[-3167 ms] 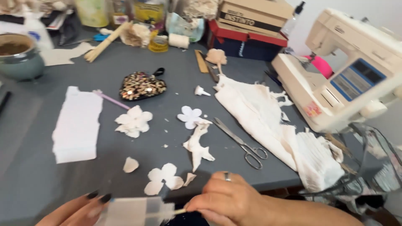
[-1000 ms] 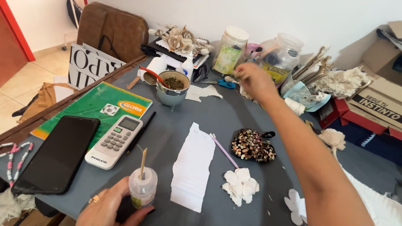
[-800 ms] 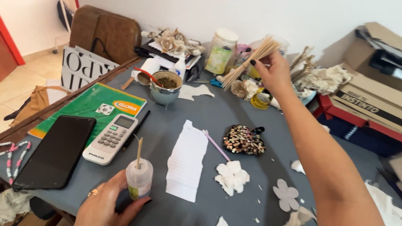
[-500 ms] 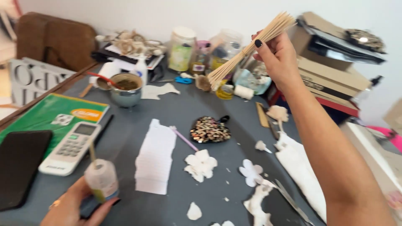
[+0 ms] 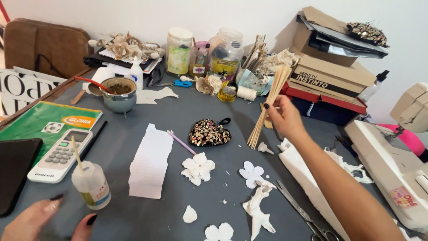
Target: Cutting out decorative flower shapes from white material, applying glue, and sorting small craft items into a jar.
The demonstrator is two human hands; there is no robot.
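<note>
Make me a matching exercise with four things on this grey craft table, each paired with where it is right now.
1. bundle of thin wooden sticks
2. small white glue bottle
3. sequinned heart-shaped pouch
4. metal scissors

A. beside the white remote control
B. held in the right hand
C. at the table's near edge, beside white fabric
D. mid-table, right of the pink stick

Pairs: 1-B, 2-A, 3-D, 4-C

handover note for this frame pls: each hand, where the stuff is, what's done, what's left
Right hand: gripping a bundle of thin wooden sticks above the grey table, lower ends near the sequinned heart pouch.
Left hand: open on the table by the small plastic glue bottle, not holding it.
Done: white fabric flowers cut and lying about.
Left: no stick joined to a flower yet.
</note>
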